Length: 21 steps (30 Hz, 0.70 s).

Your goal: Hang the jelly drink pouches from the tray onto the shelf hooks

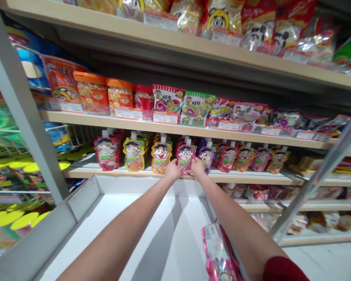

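Observation:
Both my arms reach forward to the middle shelf (140,173). My left hand (172,170) and my right hand (197,168) are closed on the lower corners of a pink spouted drink pouch (185,157) with a cartoon face, which stands upright in a row of similar pouches. An orange pouch (161,156) stands just left of it and a purple one (206,156) just right. Another pink pouch (220,253) lies in the white cart tray (163,242) under my right forearm.
Shelves above hold snack tubs (120,96), candy bags (167,100) and price tags. A grey cart frame post (23,117) rises at left and another (318,171) at right. Wire baskets with green and yellow goods (6,164) stand at far left.

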{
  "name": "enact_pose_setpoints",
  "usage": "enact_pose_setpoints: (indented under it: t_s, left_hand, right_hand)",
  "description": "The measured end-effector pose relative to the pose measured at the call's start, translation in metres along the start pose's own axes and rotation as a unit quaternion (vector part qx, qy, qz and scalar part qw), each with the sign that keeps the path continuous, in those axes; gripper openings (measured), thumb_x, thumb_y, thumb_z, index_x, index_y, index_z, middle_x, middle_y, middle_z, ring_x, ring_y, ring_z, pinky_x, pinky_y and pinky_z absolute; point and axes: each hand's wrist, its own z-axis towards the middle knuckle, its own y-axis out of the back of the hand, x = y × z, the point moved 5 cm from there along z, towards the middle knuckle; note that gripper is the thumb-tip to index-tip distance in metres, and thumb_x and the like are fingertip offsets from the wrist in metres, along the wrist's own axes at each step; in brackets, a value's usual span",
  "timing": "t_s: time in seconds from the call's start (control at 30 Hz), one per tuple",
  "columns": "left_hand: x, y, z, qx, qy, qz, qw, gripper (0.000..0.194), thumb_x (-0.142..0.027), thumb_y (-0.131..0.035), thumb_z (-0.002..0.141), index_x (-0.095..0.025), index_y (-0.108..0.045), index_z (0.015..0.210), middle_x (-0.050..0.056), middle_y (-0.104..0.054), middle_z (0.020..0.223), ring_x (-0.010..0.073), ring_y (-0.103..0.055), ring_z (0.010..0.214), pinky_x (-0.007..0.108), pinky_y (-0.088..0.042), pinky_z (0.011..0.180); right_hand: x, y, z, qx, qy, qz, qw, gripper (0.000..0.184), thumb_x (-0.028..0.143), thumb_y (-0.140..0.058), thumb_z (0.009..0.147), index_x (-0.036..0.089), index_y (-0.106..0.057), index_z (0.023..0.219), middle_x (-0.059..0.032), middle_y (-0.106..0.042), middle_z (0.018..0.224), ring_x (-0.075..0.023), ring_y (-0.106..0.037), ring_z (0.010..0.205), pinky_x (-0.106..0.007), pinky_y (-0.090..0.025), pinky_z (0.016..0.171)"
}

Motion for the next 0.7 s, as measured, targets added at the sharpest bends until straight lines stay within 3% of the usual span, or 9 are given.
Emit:
enact_pose_setpoints:
  t_s: [0.13,0.27,0.33,0.4,0.57,0.7]
  left_hand:
    - [-0.006,0.001,-0.028,0.024,-0.01,-0.04,0.999,0.04,-0.008,-0.041,0.071,-0.011,-0.046,0.11,0.01,-0.055,0.107,0.0151,-0.05,0.096,0.025,-0.035,0.085]
    - [-0.007,0.002,-0.069,0.025,0.0,-0.022,0.999,0.042,-0.006,-0.042,0.068,-0.008,-0.047,0.11,0.012,-0.054,0.107,0.0163,-0.05,0.098,0.024,-0.035,0.086]
    - [-0.004,-0.004,-0.088,0.063,0.017,-0.039,0.997,0.045,-0.01,-0.044,0.068,-0.01,-0.045,0.113,0.011,-0.053,0.11,0.0168,-0.048,0.099,0.025,-0.034,0.087]
    - [0.002,-0.011,-0.108,0.099,0.036,-0.055,0.993,0.046,-0.012,-0.045,0.068,-0.01,-0.045,0.114,0.011,-0.052,0.111,0.0172,-0.048,0.099,0.025,-0.034,0.087]
    - [0.019,-0.032,-0.162,0.2,0.082,-0.081,0.973,0.047,-0.013,-0.041,0.068,-0.012,-0.042,0.115,0.012,-0.05,0.111,0.0156,-0.054,0.081,0.024,-0.042,0.065]
    - [0.037,-0.051,-0.188,0.271,0.073,-0.055,0.958,0.044,-0.013,-0.044,0.065,-0.01,-0.049,0.109,0.01,-0.057,0.097,0.0114,-0.052,0.067,0.019,-0.038,0.057]
  right_hand:
    - [0.008,0.011,-0.013,0.013,0.041,-0.057,0.997,0.022,0.013,-0.039,0.068,0.011,-0.056,0.082,-0.0094,-0.06,0.074,-0.021,-0.057,0.073,-0.033,-0.044,0.069]
    - [0.011,0.025,-0.044,0.031,0.119,-0.112,0.986,0.036,0.011,-0.036,0.069,0.007,-0.051,0.101,-0.0163,-0.055,0.101,-0.0247,-0.048,0.099,-0.036,-0.034,0.086]
    - [0.007,0.026,-0.065,0.095,0.194,-0.173,0.961,0.038,0.012,-0.034,0.07,0.01,-0.051,0.104,-0.0127,-0.056,0.103,-0.0218,-0.049,0.099,-0.033,-0.036,0.085]
    - [-0.006,0.032,-0.089,0.141,0.22,-0.238,0.935,0.038,0.014,-0.035,0.07,0.009,-0.052,0.104,-0.0128,-0.056,0.103,-0.0208,-0.05,0.098,-0.032,-0.036,0.086]
    - [-0.035,0.07,-0.152,0.255,0.233,-0.385,0.856,0.038,0.01,-0.038,0.068,0.01,-0.053,0.102,-0.0125,-0.055,0.106,-0.0186,-0.05,0.099,-0.031,-0.034,0.088]
    - [-0.047,0.093,-0.186,0.328,0.256,-0.444,0.794,0.04,0.001,-0.036,0.065,0.012,-0.054,0.098,-0.0118,-0.056,0.1,-0.0163,-0.051,0.092,-0.026,-0.037,0.081]
